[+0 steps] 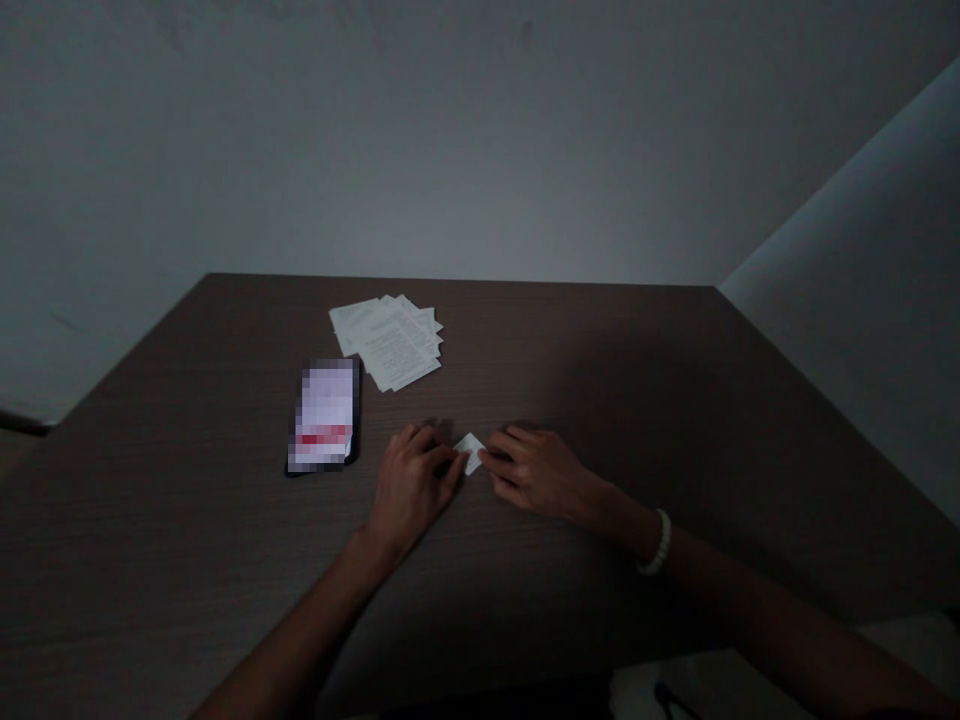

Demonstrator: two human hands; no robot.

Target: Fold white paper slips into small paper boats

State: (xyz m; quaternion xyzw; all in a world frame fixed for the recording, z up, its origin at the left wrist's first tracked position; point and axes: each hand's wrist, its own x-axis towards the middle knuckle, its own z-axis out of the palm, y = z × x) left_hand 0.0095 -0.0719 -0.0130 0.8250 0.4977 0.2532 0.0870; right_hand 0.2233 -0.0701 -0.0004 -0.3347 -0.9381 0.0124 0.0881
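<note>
A small white folded piece of paper (470,451) lies on the dark wooden table (675,400), pinched between both hands. My left hand (412,485) rests on the table with its fingers curled onto the paper's left edge. My right hand (536,470), a white bead bracelet (659,543) on its wrist, holds the paper's right edge with bent fingertips. Most of the paper is hidden under the fingers.
A loose stack of white printed sheets (390,340) lies farther back on the table. A phone with a lit screen (325,415) lies flat left of my hands. Grey walls stand behind and to the right of the table.
</note>
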